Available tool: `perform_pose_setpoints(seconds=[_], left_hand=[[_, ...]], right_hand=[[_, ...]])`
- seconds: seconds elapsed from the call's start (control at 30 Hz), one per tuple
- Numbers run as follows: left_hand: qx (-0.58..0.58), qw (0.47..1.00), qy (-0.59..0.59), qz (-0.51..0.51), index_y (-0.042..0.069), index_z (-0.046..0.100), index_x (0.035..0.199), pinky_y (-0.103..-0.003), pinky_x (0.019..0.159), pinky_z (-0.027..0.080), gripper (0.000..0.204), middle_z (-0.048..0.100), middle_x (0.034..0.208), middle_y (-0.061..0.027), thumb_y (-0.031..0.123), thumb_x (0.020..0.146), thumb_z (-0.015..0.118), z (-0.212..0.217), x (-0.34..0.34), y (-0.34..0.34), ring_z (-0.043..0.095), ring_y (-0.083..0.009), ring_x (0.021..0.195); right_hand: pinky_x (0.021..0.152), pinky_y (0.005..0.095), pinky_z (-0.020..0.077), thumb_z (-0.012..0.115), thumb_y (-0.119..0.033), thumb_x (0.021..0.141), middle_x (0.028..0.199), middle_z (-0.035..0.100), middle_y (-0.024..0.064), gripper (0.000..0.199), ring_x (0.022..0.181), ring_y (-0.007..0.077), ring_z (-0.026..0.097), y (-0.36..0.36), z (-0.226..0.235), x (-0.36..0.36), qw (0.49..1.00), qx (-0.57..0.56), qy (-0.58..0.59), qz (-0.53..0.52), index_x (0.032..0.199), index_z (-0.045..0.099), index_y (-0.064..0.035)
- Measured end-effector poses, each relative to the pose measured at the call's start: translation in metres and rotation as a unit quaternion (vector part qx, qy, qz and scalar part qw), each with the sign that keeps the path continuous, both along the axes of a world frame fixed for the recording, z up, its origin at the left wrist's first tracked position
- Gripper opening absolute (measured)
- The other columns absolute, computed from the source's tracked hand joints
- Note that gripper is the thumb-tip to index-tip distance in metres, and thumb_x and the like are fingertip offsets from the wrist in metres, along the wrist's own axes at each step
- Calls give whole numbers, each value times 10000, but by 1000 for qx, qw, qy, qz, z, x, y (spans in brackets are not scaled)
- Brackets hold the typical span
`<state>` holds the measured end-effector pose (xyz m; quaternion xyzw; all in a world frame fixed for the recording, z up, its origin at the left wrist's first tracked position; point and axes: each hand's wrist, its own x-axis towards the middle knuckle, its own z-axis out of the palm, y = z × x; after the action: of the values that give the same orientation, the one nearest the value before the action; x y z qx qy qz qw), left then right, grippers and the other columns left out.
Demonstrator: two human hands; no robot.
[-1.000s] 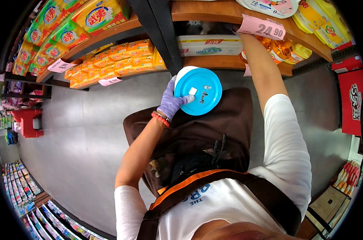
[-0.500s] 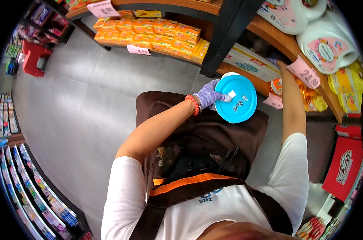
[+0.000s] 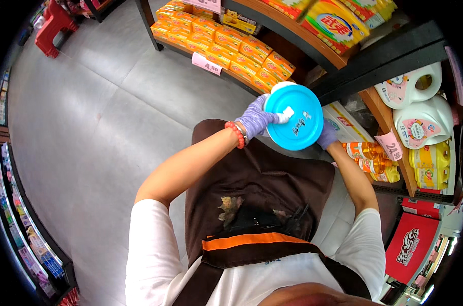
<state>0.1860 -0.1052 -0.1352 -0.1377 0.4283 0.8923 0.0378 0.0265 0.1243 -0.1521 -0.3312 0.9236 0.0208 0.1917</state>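
Plainly, from where I stand, the left hand (image 3: 257, 117) grasps a round blue lid (image 3: 297, 130) at its left edge, thumb across the top face. The lid lies immediately right of that grip; being circular, it shows no long axis. The right hand (image 3: 328, 135) is beside the opposite rim, its fingers hidden: hold undetermined. The left forearm (image 3: 190, 160) slants forward and rightward.
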Motion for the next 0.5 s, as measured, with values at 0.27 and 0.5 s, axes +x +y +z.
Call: perform_pose_setpoints(seconds=[0.27, 0.5], left_hand=[[43, 981, -52, 181, 24, 417, 1238, -381, 730, 553, 567, 555, 1110, -147, 139, 757, 695, 9, 53, -86, 606, -261, 938], [68, 959, -54, 270, 29, 393, 1265, -421, 822, 516, 595, 534, 1157, -148, 121, 756, 687, -23, 81, -130, 581, -286, 997]], right_hand=[[988, 346, 354, 428, -321, 922, 1300, 480, 121, 443, 1193, 245, 452, -199, -7, -88, 948, -297, 1, -117, 1298, 428, -86], [1069, 437, 237, 390, -294, 933, 1389, 373, 121, 479, 1292, 290, 327, -323, -26, -146, 921, -361, 116, -88, 1363, 318, -96]])
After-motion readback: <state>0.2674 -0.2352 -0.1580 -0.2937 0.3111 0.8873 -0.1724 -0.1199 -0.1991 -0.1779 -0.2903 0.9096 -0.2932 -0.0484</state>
